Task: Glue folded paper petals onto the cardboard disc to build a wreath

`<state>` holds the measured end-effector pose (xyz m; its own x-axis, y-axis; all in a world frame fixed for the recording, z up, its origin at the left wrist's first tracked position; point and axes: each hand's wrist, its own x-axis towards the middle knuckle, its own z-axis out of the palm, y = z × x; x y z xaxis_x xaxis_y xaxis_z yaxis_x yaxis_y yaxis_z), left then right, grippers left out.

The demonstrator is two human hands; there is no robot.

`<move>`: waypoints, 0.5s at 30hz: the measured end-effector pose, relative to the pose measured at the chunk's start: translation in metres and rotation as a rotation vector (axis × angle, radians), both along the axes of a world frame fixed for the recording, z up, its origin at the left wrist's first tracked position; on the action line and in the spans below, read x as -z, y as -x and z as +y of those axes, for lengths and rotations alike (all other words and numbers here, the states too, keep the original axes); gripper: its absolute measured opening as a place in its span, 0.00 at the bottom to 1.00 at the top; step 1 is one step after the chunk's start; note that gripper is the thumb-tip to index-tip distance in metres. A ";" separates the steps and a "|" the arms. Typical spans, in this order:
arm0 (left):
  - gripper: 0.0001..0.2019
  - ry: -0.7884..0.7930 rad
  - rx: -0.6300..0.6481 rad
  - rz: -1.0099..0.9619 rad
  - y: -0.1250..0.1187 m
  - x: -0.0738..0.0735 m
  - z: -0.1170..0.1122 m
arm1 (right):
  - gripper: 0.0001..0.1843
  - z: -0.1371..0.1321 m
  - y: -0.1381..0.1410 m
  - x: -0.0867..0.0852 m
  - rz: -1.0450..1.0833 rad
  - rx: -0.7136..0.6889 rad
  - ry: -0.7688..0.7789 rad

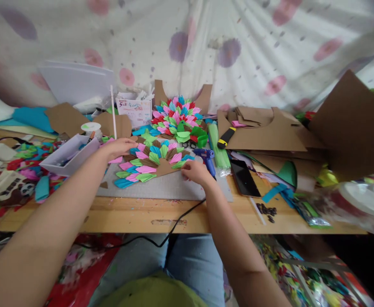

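A cardboard piece [166,167] covered in rows of pink, green, blue and brown crepe paper petals lies on a grey cutting mat [161,192]. My left hand [120,148] reaches to its upper left edge, fingers stretched out over the petals there. At the right edge, my right hand [194,171] has its fingers pinched together beside a green petal; what they hold, if anything, is hidden. Just beyond that hand lies a blue glue gun [206,157]. Part of a pair of scissors [189,145] shows behind the petals.
Behind stands another petal-covered cardboard piece [177,117]. To the right are a yellow-black cutter [226,137], rolled green paper [218,147], a phone [245,178] and stacked cardboard [263,134]. A white box [70,155] sits left. A black cable [174,228] crosses the table's front edge.
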<state>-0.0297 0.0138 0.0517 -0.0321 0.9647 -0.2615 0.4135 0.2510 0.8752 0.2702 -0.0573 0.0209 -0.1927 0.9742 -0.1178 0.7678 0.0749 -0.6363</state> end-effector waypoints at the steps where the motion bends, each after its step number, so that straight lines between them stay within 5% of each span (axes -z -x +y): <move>1: 0.17 0.017 -0.001 -0.010 -0.001 0.001 0.003 | 0.06 0.000 -0.001 0.002 0.017 0.004 0.012; 9: 0.14 0.016 -0.106 0.069 -0.005 0.001 0.002 | 0.06 0.008 0.000 0.019 0.262 0.058 0.100; 15: 0.11 0.022 0.059 0.273 0.003 0.007 -0.004 | 0.05 0.008 0.001 0.022 0.162 0.038 0.052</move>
<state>-0.0331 0.0099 0.0449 -0.0487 0.9611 -0.2718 0.6477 0.2375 0.7239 0.2690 -0.0495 -0.0011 -0.1763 0.9745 -0.1387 0.6567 0.0114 -0.7541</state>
